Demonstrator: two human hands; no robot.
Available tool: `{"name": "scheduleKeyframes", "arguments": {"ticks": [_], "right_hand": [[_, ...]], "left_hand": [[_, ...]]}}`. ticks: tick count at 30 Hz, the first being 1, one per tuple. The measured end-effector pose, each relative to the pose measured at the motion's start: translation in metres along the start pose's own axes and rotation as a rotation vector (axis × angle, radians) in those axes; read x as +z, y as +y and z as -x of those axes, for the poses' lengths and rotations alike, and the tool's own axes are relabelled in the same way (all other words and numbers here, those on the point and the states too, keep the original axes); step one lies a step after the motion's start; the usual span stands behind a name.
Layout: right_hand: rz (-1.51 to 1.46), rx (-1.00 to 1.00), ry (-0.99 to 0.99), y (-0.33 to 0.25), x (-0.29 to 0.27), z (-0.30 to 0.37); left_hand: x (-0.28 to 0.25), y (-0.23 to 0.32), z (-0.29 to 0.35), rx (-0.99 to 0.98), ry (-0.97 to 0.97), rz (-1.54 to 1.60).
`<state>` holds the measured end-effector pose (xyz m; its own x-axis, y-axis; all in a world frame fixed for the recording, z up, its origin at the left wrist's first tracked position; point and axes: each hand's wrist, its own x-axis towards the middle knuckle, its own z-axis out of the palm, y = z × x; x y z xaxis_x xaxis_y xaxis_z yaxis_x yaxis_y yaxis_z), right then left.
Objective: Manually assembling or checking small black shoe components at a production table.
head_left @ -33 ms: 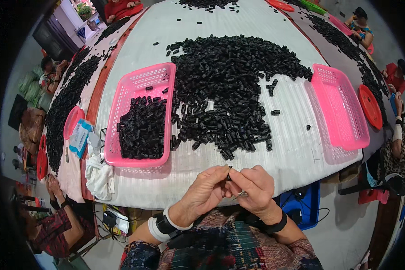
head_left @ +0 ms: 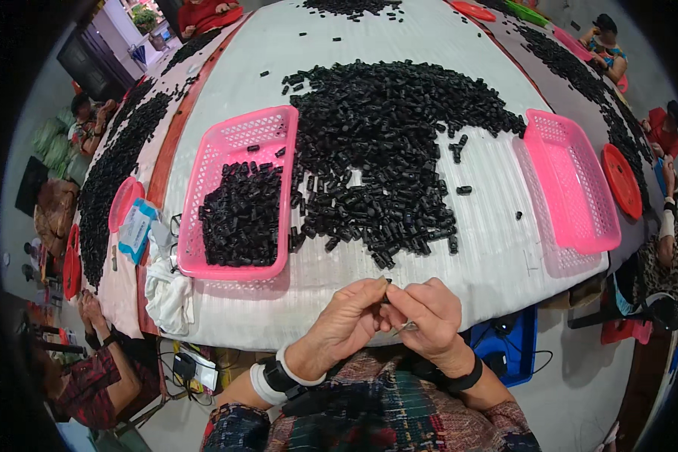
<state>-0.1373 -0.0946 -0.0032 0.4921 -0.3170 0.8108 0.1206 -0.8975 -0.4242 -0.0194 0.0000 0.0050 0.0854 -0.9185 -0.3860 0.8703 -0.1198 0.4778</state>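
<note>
My left hand (head_left: pixel 348 315) and my right hand (head_left: pixel 428 316) meet in front of my chest, just off the near edge of the table. Thumbs and fingertips of both pinch one small black cylindrical piece (head_left: pixel 386 292), mostly hidden by the fingers. A thin metal tool (head_left: pixel 409 326) sticks out from under my right hand's curled fingers; its kind I cannot make out. Beyond my hands spreads a large pile of black cylindrical pieces (head_left: pixel 377 151). Left of the pile, a pink basket (head_left: pixel 236 272) is partly filled with the same pieces.
Another pink basket (head_left: pixel 572 181) stands at the right with no pieces visible inside. A white cloth (head_left: pixel 168 295) and a blue-and-white packet (head_left: pixel 137 230) lie at the left. A blue crate (head_left: pixel 531 354) sits below the table edge. Other people sit along both sides.
</note>
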Motion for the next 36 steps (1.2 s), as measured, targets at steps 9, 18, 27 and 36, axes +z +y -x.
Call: {"name": "scheduleKeyframes", "arguments": {"ticks": [9, 18, 27, 36], "right_hand": [[-0.099, 0.103, -0.013, -0.005, -0.005, -0.003], [-0.102, 0.147, -0.065, -0.008, 0.001, -0.005], [-0.040, 0.139, -0.053, -0.012, 0.002, -0.003], [0.039, 0.034, -0.015, -0.014, 0.002, 0.000]], "left_hand": [[0.000, -0.004, -0.001, -0.016, 0.011, 0.036], [-0.001, 0.002, 0.003, 0.074, 0.066, -0.041], [0.006, 0.002, 0.007, 0.065, 0.113, -0.043], [0.001, 0.003, 0.008, 0.049, 0.006, -0.083]]}}
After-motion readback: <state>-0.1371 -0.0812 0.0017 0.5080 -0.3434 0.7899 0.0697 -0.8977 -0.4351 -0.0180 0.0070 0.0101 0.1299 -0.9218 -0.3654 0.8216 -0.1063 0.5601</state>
